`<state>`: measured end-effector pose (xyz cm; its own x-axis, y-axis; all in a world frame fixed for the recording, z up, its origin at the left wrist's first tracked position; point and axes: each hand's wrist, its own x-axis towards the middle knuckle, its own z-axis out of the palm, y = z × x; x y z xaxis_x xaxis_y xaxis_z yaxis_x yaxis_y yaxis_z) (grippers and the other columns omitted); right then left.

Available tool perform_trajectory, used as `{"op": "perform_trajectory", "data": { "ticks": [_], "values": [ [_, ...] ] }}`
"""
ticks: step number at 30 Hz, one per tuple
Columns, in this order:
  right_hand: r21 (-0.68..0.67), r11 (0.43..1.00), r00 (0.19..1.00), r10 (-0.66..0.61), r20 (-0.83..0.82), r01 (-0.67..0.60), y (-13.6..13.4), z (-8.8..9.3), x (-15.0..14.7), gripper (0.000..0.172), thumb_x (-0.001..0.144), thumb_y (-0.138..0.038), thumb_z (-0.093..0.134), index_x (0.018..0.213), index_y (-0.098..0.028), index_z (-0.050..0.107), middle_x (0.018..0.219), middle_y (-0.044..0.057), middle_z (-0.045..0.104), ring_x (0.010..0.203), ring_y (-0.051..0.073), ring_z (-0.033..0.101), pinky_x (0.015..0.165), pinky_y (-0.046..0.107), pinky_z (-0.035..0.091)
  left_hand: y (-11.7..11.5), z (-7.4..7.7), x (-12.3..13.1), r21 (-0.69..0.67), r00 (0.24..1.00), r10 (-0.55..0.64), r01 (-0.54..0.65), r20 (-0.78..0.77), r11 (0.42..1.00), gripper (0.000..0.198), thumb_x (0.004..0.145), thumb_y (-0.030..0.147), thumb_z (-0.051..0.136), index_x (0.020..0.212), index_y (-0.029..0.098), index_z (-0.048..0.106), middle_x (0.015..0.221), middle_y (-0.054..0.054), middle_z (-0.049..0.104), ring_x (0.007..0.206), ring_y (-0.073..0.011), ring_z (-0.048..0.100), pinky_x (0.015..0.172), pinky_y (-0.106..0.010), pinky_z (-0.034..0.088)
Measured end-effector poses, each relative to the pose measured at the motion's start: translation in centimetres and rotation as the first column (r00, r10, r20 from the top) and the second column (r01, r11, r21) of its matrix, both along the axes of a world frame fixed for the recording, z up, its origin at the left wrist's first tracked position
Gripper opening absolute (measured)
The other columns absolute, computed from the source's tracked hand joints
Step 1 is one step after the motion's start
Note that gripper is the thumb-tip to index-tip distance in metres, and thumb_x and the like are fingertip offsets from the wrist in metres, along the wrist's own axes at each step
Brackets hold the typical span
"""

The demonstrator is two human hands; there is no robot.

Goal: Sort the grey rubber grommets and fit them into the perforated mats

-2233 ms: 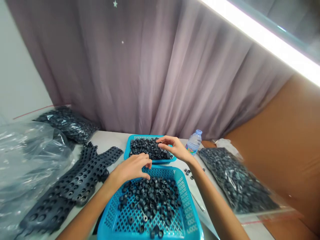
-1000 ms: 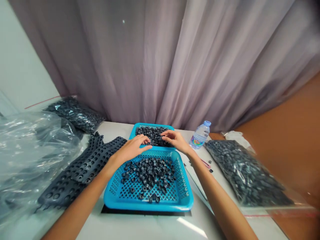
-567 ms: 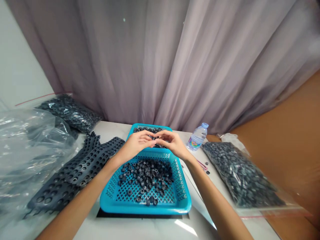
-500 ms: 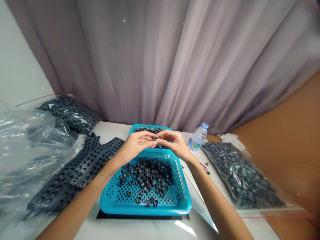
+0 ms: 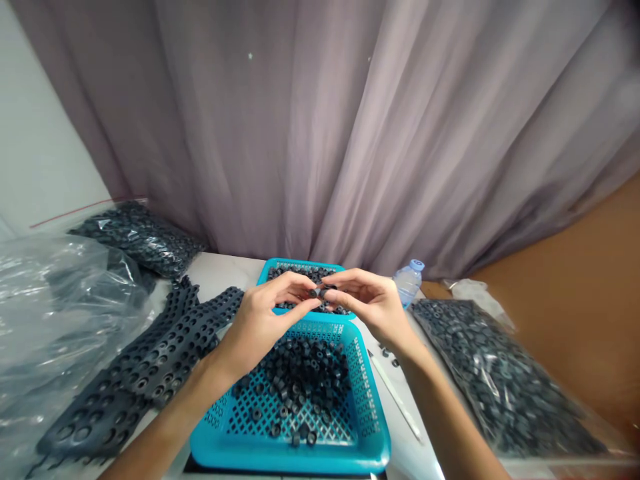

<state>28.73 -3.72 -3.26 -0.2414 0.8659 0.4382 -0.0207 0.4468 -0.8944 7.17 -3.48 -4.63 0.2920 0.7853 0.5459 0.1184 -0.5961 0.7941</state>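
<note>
My left hand [image 5: 265, 317] and my right hand [image 5: 373, 307] meet fingertip to fingertip above the two blue baskets. Between the left thumb and fingers is a small black ring-shaped part [image 5: 313, 293]. The right fingertips pinch another small black part [image 5: 327, 291], close beside the first; whether the two touch I cannot tell. Below, the near blue basket [image 5: 290, 457] holds a heap of loose black ring-shaped parts [image 5: 300, 377]. Behind the hands stands the far blue basket [image 5: 280, 262], partly hidden, with more such parts in it.
Left lie black perforated sheets [image 5: 175, 353], a clear plastic bag [image 5: 60, 333] and a filled bag [image 5: 145, 237]. To the right are a white pen-like tool [image 5: 397, 400], a water bottle [image 5: 409, 283] and a large bag of black parts [image 5: 505, 367]. A curtain [image 5: 300, 133] hangs behind.
The view has tilted up and come closer. My hands have parted slightly, so two black parts now show between the fingertips. My right hand now covers part of the bottle.
</note>
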Motion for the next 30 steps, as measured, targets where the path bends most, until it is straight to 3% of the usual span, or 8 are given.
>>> {"op": "perform_trajectory", "data": {
  "ticks": [8, 11, 22, 30],
  "values": [
    [-0.004, 1.0, 0.999, 0.019, -0.036, -0.019, 0.0, 0.2, 0.0, 0.025, 0.084, -0.032, 0.086, 0.104, -0.02, 0.079, 0.078, 0.003, 0.077, 0.065, 0.017, 0.073, 0.064, 0.029, 0.063, -1.5, 0.7, 0.2, 0.28, 0.981, 0.183, -0.159, -0.06, 0.947, 0.014, 0.094, 0.023, 0.076, 0.106, 0.021, 0.069, 0.093, 0.003, 0.072, 0.08, -0.0102, 0.07, 0.08, -0.022, 0.06],
    [-0.002, 1.0, 0.999, 0.03, -0.039, -0.03, -0.2, 0.4, -0.2, 0.024, 0.084, -0.032, 0.087, 0.103, -0.021, 0.079, 0.076, 0.002, 0.077, 0.063, 0.017, 0.073, 0.063, 0.029, 0.063, -1.9, 1.0, 0.1, 0.328, 0.976, 0.209, -0.176, -0.068, 0.928, 0.015, 0.094, 0.021, 0.076, 0.107, 0.022, 0.069, 0.093, 0.003, 0.071, 0.079, -0.0092, 0.068, 0.079, -0.022, 0.059],
    [0.022, 0.999, 0.996, 0.044, -0.074, -0.043, -1.4, 1.3, 0.2, 0.018, 0.083, -0.021, 0.087, 0.1, -0.02, 0.08, 0.084, 0.003, 0.078, 0.065, 0.015, 0.075, 0.062, 0.024, 0.063, -2.2, 0.8, 0.7, 0.055, 0.998, 0.049, -0.051, 0.034, 0.997, 0.018, 0.094, 0.026, 0.076, 0.112, 0.027, 0.074, 0.102, 0.005, 0.075, 0.085, -0.0098, 0.073, 0.083, -0.02, 0.062],
    [0.002, 0.997, 0.992, 0.074, -0.098, -0.074, -1.2, 1.4, -0.1, 0.015, 0.086, -0.019, 0.084, 0.1, -0.02, 0.08, 0.085, 0.002, 0.078, 0.063, 0.013, 0.075, 0.061, 0.021, 0.063, -2.4, 1.0, 0.7, 0.069, 0.999, 0.042, -0.044, 0.03, 0.997, 0.019, 0.095, 0.027, 0.075, 0.114, 0.03, 0.075, 0.105, 0.005, 0.073, 0.09, -0.0104, 0.072, 0.086, -0.022, 0.062]
  ]
}}
